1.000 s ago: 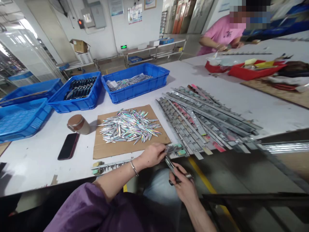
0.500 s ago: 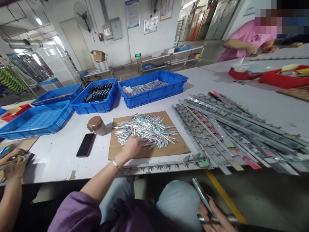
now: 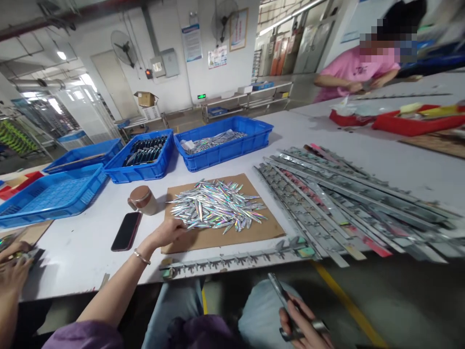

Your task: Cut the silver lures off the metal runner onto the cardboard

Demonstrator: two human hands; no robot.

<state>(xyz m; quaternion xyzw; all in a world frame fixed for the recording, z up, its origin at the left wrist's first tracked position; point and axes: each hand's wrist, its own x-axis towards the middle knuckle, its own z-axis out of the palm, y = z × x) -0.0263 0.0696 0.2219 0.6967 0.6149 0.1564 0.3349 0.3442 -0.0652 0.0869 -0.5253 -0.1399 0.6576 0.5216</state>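
Observation:
My left hand [image 3: 170,232], with a bracelet at the wrist, is at the left edge of a pile of slim, shiny silver fish-shaped pieces [image 3: 218,206]. Its fingers are curled together; whatever is between the fingertips is hidden. The pile, which looks like fishing lure bodies, lies on a brown cardboard sheet [image 3: 261,232]. Below the table edge, over my knee, my right hand [image 3: 305,322] is closed around a grey metal hand tool [image 3: 279,290] with a long bar and a round crosswise part. A metal rack strip with small clips [image 3: 232,261] lies along the table's front edge.
Left of the cardboard are a phone [image 3: 126,231] and a mug [image 3: 144,200]. Blue trays [image 3: 225,150] line the back. Many clip strips [image 3: 327,203] are heaped to the right. A co-worker's hands [image 3: 14,271] are at far left; another person [image 3: 358,72] sits across, beyond red trays [image 3: 410,123].
My left hand has moved left, from the front of the pile to its left edge. My right hand, with the metal tool, appears slightly farther left. The whole view has shifted a little.

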